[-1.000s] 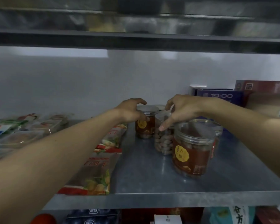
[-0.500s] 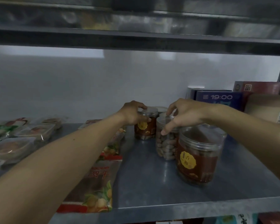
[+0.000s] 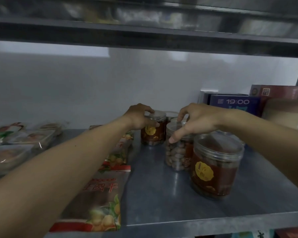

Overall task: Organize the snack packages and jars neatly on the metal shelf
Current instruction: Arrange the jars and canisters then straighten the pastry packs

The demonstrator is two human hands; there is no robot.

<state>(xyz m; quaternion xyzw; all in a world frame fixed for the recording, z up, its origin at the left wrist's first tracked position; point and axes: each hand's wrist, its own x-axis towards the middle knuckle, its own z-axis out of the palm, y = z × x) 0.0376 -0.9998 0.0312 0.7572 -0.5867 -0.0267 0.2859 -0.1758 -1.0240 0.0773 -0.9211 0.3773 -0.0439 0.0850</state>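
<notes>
head view: left hand (image 3: 139, 117), right hand (image 3: 199, 121) round separate upright jars (image 3: 177, 152)

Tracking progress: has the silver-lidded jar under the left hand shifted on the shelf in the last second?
No. The silver-lidded jar stays about where it was, left of the blue box, with the left hand gripping it.

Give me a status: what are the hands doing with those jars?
Left hand grips the back jar by its lid. Right hand grips the nut jar. Front jar stands close beside it; snack bags lie under the left forearm.
</notes>
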